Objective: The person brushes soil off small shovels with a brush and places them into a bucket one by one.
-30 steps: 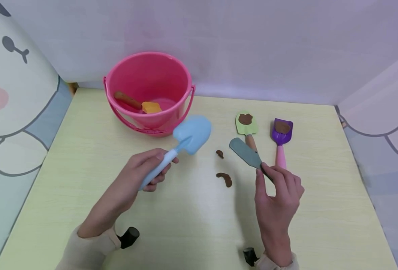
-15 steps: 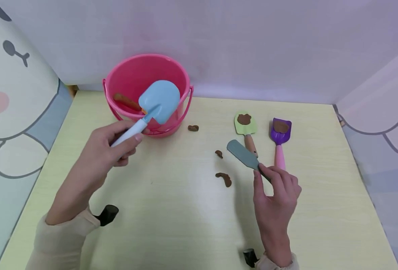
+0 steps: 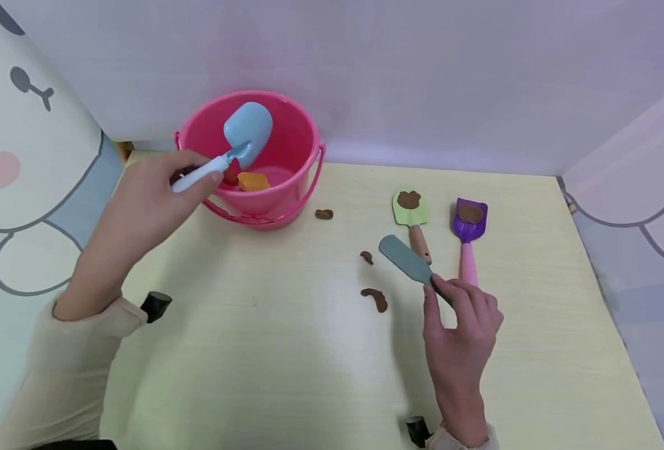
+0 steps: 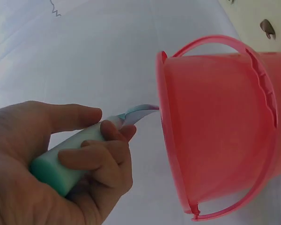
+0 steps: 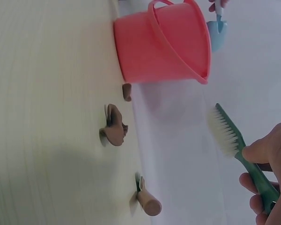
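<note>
My left hand [image 3: 140, 203] grips the pale handle of a light blue toy shovel [image 3: 249, 128]. Its blade is over the mouth of the pink bucket [image 3: 261, 203]; in the left wrist view the tip passes behind the bucket's rim [image 4: 166, 122]. Inside the bucket lie an orange piece [image 3: 253, 182] and something red, partly hidden by my hand and the shovel. My right hand [image 3: 461, 331] pinches a green brush [image 3: 405, 257] above the table. Pale bristles [image 5: 224, 133] show on its underside in the right wrist view.
Small brown clay-like pieces lie on the table: one by the bucket [image 3: 324, 214], a small one [image 3: 367, 257] and a curved one [image 3: 378, 300]. Beyond my right hand are a green spatula [image 3: 402, 215] and a purple shovel [image 3: 468, 232], each bearing a brown piece.
My left hand has carried the shovel left and away from me, from over the table to over the bucket. The brown piece beside the bucket has come into sight. My right hand stays nearly still.
</note>
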`<state>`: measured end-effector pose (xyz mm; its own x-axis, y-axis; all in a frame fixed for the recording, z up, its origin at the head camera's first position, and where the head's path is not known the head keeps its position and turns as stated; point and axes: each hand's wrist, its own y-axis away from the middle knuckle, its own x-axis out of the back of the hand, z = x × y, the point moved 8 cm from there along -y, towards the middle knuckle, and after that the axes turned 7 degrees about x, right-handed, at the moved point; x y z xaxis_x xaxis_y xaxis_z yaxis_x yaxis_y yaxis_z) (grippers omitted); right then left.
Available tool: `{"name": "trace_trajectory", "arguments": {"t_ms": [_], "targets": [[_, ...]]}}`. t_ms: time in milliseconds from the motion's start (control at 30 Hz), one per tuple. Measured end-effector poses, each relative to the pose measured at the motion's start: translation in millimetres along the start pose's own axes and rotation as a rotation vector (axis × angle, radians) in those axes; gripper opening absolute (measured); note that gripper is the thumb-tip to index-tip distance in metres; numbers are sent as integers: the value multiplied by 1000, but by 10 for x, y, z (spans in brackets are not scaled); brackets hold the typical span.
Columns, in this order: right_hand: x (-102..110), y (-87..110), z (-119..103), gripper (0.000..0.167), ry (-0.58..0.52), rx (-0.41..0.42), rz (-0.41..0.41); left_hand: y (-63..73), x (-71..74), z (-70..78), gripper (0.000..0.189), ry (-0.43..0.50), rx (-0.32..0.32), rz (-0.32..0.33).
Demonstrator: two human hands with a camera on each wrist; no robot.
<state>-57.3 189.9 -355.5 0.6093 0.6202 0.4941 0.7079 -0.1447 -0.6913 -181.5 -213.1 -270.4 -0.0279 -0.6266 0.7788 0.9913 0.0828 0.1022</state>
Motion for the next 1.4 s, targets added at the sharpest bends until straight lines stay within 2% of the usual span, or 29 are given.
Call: {"name": "trace_trajectory", "arguments": {"t_ms": [200,367,567,833,1100,1233,1400], "targets": [[5,-2,4,25,1,-11,-9,-222,36,115,41,-118,-73,-17],[3,-4,5,25,-2,-11,-14,-383,18,228,31,-284,-138,-37],[7,-6,11,25,-2,-10,-17,-564,-21,305,20,-398,-172,-69],[9,4,19,25,-5,-15,-18,-859,-178,285,42,-519,-156,-207],[7,33,19,26,-11,-10,-21,-1051,-363,149,46,-537,-93,-331],[3,44,19,26,-17,0,-21,-1086,-429,117,39,-562,-75,-350],[-2,61,25,27,-22,5,-27,-1128,-484,109,26,-589,-89,-343]]}}
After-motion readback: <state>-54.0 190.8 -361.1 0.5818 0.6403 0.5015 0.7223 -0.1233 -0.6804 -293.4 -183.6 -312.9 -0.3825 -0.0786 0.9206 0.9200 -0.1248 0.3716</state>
